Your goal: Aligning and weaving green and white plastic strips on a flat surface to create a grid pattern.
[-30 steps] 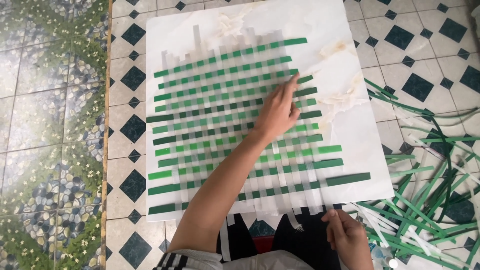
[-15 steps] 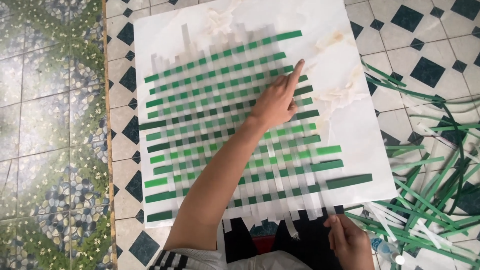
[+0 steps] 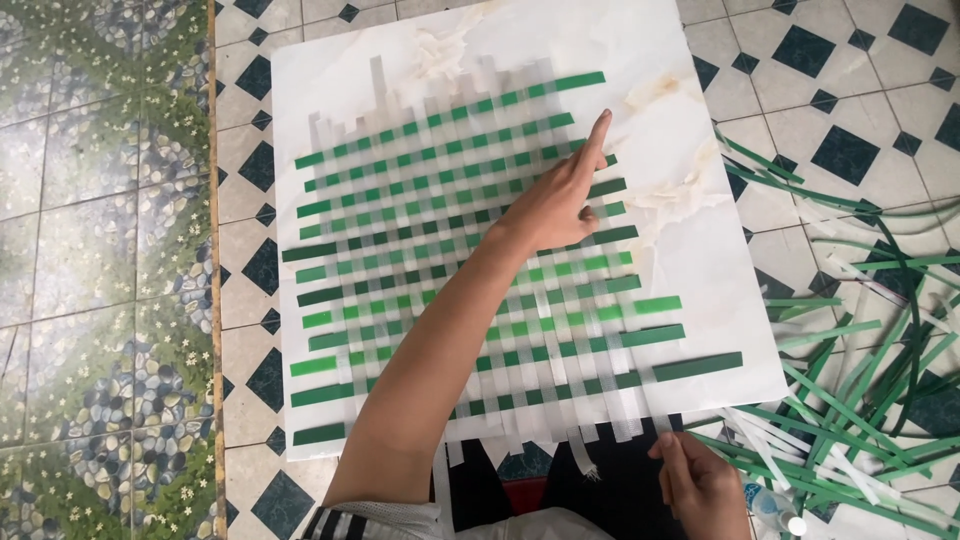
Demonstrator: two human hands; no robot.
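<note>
Head view: my left hand [image 3: 556, 205] points, index extended, over the green-and-white woven strip mat [image 3: 470, 270] on the white marbled board [image 3: 700, 250]. Right hand [image 3: 700, 485], loosely curled and empty, rests beyond its near edge, loose green strips [image 3: 860, 400] just right.

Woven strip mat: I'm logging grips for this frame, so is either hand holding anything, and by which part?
The left hand holds nothing; it rests on the woven mat, forefinger extended. Whether the right hand grips anything cannot be told.
</note>
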